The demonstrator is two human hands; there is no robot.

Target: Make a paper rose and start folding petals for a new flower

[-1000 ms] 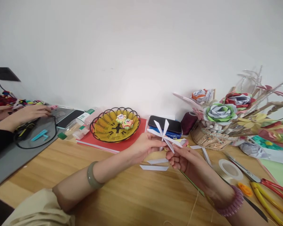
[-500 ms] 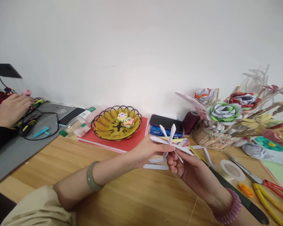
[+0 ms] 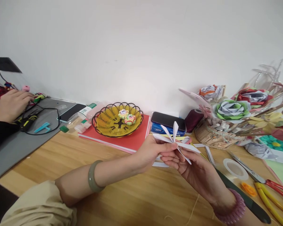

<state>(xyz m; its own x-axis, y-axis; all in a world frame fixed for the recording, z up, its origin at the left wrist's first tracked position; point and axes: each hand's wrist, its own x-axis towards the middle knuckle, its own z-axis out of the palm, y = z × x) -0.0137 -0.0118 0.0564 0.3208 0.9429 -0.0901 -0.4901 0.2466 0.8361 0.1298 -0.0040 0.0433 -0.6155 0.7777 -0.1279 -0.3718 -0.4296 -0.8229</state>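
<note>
White folded paper petals are pinched together at the middle by both hands, left hand and right hand, so tying them needs a steady grip.

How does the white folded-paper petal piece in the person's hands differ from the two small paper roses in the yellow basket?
The white folded-paper petal piece is plain, spiky and flat-bladed, held by both hands above the table; the small paper roses are multicoloured, rounded and tightly rolled, resting in the yellow woven basket. Both are folded paper.
</note>
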